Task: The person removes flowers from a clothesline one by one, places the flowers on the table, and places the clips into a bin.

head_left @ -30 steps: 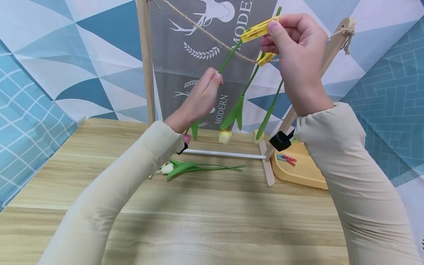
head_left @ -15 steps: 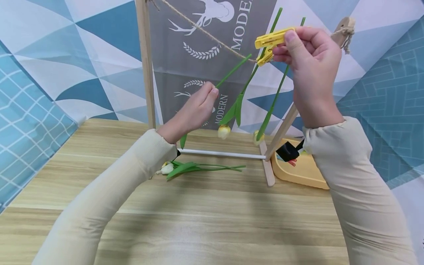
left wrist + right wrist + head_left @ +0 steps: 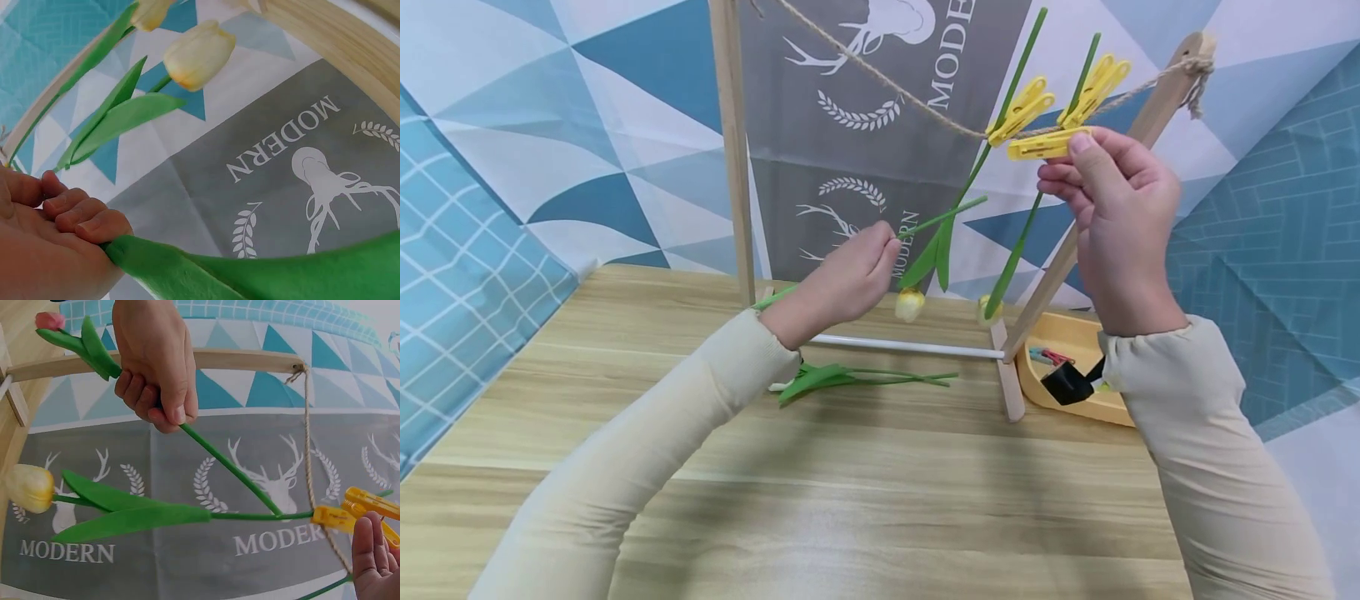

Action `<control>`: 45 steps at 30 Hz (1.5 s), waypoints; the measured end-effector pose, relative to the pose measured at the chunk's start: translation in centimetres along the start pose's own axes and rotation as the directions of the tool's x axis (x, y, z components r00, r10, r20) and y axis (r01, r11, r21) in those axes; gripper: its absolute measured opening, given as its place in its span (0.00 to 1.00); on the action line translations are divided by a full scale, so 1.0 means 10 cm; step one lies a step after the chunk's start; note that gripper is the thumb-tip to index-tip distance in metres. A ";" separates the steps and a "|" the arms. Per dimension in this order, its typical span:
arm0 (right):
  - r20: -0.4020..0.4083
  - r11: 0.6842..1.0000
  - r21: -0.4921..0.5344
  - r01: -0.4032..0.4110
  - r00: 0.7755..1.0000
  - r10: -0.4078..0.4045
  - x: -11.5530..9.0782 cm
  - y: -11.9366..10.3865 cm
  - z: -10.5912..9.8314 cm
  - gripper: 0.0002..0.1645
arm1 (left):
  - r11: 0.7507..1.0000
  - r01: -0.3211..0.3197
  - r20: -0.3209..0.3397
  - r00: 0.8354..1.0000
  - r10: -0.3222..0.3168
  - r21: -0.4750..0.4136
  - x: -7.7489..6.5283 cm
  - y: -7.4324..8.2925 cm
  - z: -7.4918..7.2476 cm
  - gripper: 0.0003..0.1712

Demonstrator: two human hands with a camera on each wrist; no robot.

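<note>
One pink tulip [image 3: 100, 362], one held clothespin [image 3: 1047, 147] sank lower

It's one left hand [image 3: 853, 279], one right hand [image 3: 1127, 217] and, look, three yellow clothespins [image 3: 1037, 149], two pale-yellow tulips [image 3: 910, 305], one pink tulip [image 3: 50, 321], two crossed stems [image 3: 929, 378], one rope [image 3: 307, 444], two wooden posts [image 3: 735, 150], one white rod [image 3: 910, 346], one tray [image 3: 1067, 335]!

Rope [image 3: 887, 79] spans left post [image 3: 735, 183] to right post [image 3: 1150, 117]. Two hanging flowers [image 3: 910, 305] under line pegs [image 3: 1021, 112] on its right half. Left hand [image 3: 857, 275] left of them, stem [image 3: 942, 218] in it; right hand [image 3: 1123, 196] on the right, with loose peg [image 3: 1037, 147] just below the line pegs, head view. Rod [image 3: 917, 346] low between posts, lying flowers [image 3: 827, 379] before it on table [image 3: 887, 483]. Tray [image 3: 1071, 333] right of right post, clips [image 3: 1051, 357] inside. Cloth [image 3: 820, 142] behind.
</note>
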State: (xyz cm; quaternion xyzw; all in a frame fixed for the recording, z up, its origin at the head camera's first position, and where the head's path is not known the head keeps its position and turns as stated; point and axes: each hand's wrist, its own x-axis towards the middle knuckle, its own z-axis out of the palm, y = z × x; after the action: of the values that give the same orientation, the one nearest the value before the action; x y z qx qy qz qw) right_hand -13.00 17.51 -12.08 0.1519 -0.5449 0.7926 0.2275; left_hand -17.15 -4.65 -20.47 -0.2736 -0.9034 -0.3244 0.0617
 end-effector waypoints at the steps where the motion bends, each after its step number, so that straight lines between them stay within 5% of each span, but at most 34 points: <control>1: -0.008 1.000 -0.001 -0.005 1.000 0.005 -0.01 0.01 -0.02 0.17 | 1.000 -0.009 0.005 1.000 0.009 0.016 -0.01 -0.01 0.02 0.16; 12: -0.117 0.998 0.011 -0.066 0.991 0.067 -0.08 0.14 -0.27 0.16 | 0.988 -0.044 0.067 0.997 0.034 0.146 -0.08 -0.03 0.17 0.15; 22: -0.152 0.994 0.064 -0.088 0.984 0.097 -0.13 0.26 -0.51 0.16 | 0.937 -0.105 0.084 0.993 0.081 0.333 -0.14 -0.05 0.36 0.15; 33: -0.201 0.989 0.061 -0.137 0.968 0.147 -0.19 0.39 -0.73 0.13 | 0.885 -0.134 0.030 0.990 0.135 0.447 -0.24 -0.16 0.64 0.14; 45: -0.249 0.977 0.085 -0.194 0.946 0.209 -0.29 0.55 -1.02 0.12 | 0.893 -0.111 0.034 0.994 0.107 0.436 -0.39 -0.29 0.87 0.12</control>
State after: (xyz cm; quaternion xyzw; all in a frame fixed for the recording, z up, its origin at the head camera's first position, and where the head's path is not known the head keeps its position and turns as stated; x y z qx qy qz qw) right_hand -13.37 24.79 -21.52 -0.0017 -0.4998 0.8405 0.2093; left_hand -14.83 -2.92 -29.99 -0.3044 -0.9366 -0.1083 0.1355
